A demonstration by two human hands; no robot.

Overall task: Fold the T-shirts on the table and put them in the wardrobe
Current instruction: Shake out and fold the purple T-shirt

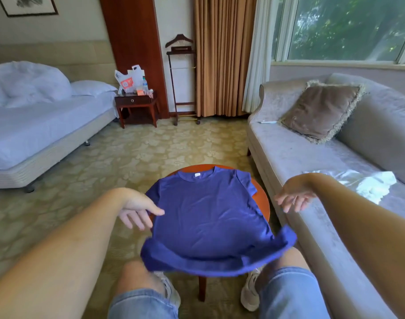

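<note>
A patterned carpet (139, 153) runs between a bed (35, 130) on the left and a pale sofa (312, 162) on the right. In the middle stands a small round wooden table (264, 203). 1 blue T-shirt (208, 217) lies spread flat on it, front up. Its long axis runs straight away from the person, with the collar at the far rim and the hem spilling over the near edge above the knees. The 2 hands flank it. The left hand (137, 210) is nearer, at the shirt's left side seam, its thumb reaching onto the cloth, though real contact cannot be told. The right hand (293, 198) hovers apart from the right side, over the gap toward the sofa. Both are released, fingers loose and spread, grasping nothing. The first fold likely means bringing a side inward across that long axis, and the left hand is better placed to start. No wardrobe shows plainly.
</note>
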